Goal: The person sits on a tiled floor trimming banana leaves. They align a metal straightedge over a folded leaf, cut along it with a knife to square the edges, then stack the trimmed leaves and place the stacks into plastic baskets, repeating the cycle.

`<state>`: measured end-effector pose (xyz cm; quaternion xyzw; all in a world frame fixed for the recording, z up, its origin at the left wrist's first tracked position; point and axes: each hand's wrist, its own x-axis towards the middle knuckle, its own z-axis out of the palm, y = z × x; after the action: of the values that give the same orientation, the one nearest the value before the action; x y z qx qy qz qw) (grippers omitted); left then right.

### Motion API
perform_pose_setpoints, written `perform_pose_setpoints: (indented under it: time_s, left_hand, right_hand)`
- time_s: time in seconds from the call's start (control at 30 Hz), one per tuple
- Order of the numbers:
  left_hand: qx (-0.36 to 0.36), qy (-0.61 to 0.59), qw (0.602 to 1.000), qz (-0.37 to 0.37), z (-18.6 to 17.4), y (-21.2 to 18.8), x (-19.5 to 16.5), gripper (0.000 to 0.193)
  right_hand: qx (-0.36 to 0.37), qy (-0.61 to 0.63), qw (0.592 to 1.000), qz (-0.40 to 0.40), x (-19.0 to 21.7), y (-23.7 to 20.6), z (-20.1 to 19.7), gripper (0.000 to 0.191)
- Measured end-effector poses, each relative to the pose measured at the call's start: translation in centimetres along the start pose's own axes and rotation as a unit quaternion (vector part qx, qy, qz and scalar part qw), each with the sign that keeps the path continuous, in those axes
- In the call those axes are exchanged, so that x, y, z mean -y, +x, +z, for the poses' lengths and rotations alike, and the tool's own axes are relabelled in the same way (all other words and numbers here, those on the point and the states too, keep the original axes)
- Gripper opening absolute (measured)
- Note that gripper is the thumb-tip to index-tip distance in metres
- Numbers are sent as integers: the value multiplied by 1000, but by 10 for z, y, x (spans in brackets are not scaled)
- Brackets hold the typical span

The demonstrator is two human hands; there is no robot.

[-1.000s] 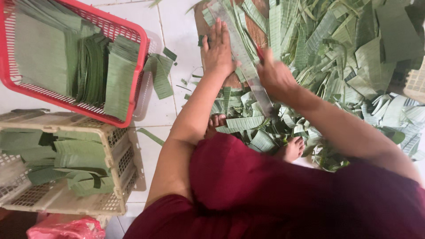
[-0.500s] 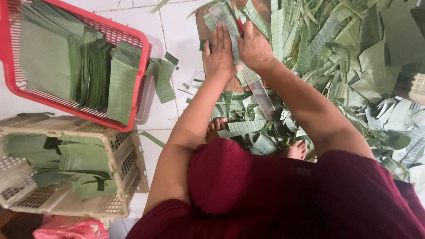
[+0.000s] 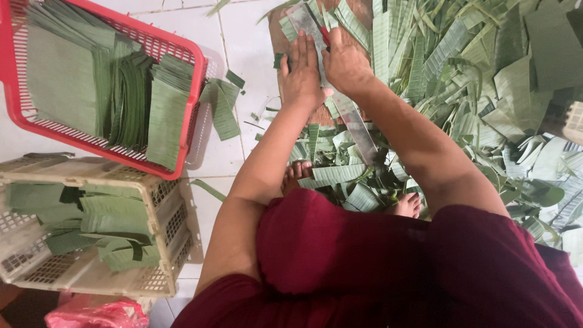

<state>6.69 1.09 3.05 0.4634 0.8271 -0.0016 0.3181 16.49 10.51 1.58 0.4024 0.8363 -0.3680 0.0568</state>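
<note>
My left hand [image 3: 302,76] lies flat with its fingers spread, pressing on banana leaf strips beside a long grey metal strip [image 3: 358,130]. The strip lies slanted across a brown wooden board [image 3: 280,37]. My right hand [image 3: 347,64] is closed around a small red-handled cutter [image 3: 326,36] held against the far part of the metal strip. The two hands touch side by side. The cutter's blade is hidden by my fingers. Cut banana leaf pieces [image 3: 334,173] lie under and around the strip, near my bare feet [image 3: 408,205].
A large heap of green banana leaf offcuts [image 3: 486,91] fills the right side. At the left, a red basket [image 3: 188,130] holds stacked cut leaves, and a cream basket [image 3: 167,212] holds folded leaf pieces. White floor tiles [image 3: 243,54] and a pink bag [image 3: 97,313] are also in view.
My right hand has slid away from me along the metal strip, from beside my left wrist to the strip's far end. My left hand has stayed pressed flat in place.
</note>
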Motion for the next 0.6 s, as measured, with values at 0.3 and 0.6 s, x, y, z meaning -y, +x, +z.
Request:
perform_pose_setpoints:
  time_s: [0.3,0.6]
  left_hand:
    - [13,23,1000,-7,7,6,3,132]
    - [-13,1,1000,-1,4,1,5,130]
  right_hand:
    - [-23,13,999,-41,-4,-5,0,44]
    - [192,-59,963,179,-40,-145,-19,40]
